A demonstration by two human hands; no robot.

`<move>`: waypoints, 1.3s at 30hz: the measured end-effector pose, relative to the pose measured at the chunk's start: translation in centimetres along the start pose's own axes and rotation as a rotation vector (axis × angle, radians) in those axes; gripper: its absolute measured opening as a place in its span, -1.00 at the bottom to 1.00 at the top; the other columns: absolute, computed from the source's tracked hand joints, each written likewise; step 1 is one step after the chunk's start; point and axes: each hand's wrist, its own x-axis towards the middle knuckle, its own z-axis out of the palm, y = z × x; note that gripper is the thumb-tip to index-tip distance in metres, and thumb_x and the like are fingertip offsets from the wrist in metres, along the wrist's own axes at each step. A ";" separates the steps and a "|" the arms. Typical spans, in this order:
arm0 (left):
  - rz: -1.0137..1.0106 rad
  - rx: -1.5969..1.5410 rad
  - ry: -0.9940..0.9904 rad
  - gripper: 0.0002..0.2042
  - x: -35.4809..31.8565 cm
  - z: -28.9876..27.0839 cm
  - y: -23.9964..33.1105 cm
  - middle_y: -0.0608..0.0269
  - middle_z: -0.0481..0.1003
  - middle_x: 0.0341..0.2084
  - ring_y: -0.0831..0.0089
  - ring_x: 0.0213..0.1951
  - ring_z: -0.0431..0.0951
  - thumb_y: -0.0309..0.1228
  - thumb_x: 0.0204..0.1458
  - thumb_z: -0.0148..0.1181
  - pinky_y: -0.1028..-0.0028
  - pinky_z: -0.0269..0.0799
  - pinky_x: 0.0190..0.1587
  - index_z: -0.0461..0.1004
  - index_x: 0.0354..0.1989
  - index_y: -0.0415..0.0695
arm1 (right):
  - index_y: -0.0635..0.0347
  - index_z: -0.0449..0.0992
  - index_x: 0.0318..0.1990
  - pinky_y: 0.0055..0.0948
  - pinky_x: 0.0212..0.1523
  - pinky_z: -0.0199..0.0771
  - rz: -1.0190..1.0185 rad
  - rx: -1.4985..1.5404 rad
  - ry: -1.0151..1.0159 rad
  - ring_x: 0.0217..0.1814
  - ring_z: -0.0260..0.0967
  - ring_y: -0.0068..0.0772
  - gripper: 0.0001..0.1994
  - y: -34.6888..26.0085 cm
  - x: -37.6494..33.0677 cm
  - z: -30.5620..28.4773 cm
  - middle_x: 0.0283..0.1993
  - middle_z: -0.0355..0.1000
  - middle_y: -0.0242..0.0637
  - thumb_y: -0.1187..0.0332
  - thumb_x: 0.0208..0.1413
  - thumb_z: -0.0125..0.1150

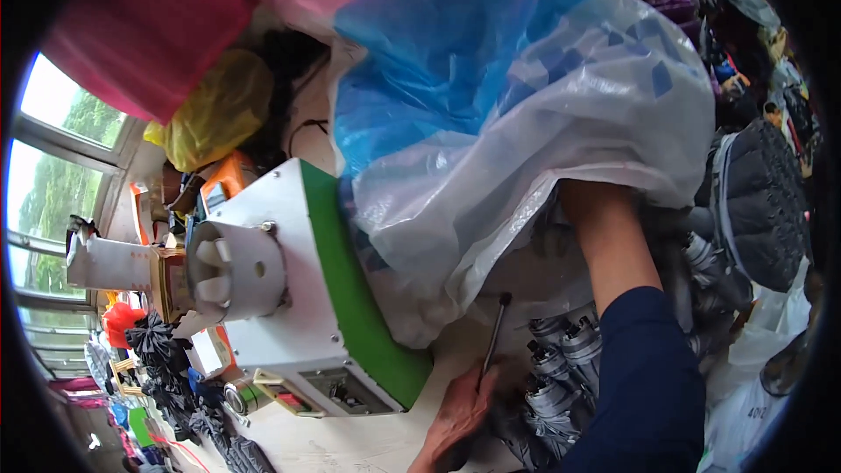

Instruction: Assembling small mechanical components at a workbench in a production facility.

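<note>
The left hand (460, 416) is lying near the lower edge of the table (350, 442), its fingers (480, 383) closing together around the lower end of a thin dark rod (495, 333). The rod's long axis is running almost upright in the view, leaning slightly right, with its small knobbed tip pointing up and away from the person toward the hanging plastic. The right arm, in a dark blue sleeve (644, 385), is reaching upward, and the right hand is going out of sight under a big clear plastic bag (561, 123) with blue sheeting inside, so I cannot tell how its fingers are set. Just right of the rod, a cluster of folded grey umbrellas (561, 359) is lying bundled beside the sleeve. On the table to the left, a white machine with a green side panel (307, 298) is standing, a round white housing (236, 271) projecting from its face. The table surface is showing pale and scuffed. A yellow bag (210, 114) and a pink bag (140, 26) are sitting toward the upper left, above the machine. Windows (53, 166) with green trees behind are filling the far left edge. Black fabric rosettes (162, 346) are piling up near the lower left corner, and a large dark shoe sole (762, 201) is standing at the right edge.
</note>
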 end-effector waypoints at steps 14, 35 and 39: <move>-0.027 -0.122 0.101 -0.57 0.4 -0.9 0.5 0.43 0.22 -0.79 0.64 -0.69 0.19 -0.12 0.28 -0.18 0.57 0.14 -0.59 0.44 -0.32 -0.26 | 0.08 0.47 0.03 -0.24 0.23 0.17 -0.121 0.067 -0.317 0.18 0.28 -0.12 -0.60 -0.5 3.3 -5.1 0.07 0.40 -0.13 0.15 0.05 0.07; 0.045 -0.401 0.001 -0.51 -12.3 -0.2 -4.6 0.34 0.32 -0.71 0.59 -0.59 0.33 -0.02 0.23 -0.10 0.58 0.24 -0.49 0.44 -0.38 -0.30 | 0.10 0.54 -0.18 -0.20 0.08 0.30 -0.686 -0.401 -0.235 0.02 0.35 -0.06 -0.72 -10.2 -12.2 -10.2 -0.03 0.43 -0.12 0.21 -0.02 0.09; 0.113 -0.405 0.038 -0.53 -13.0 0.2 -5.4 0.34 0.32 -0.71 0.59 -0.60 0.33 -0.05 0.25 -0.14 0.58 0.24 -0.49 0.39 -0.45 -0.27 | 0.12 0.54 -0.26 -0.20 -0.04 0.36 -0.459 -0.311 -0.158 -0.09 0.37 -0.04 -0.76 -11.2 -15.3 -13.7 -0.12 0.45 -0.13 0.21 0.00 0.09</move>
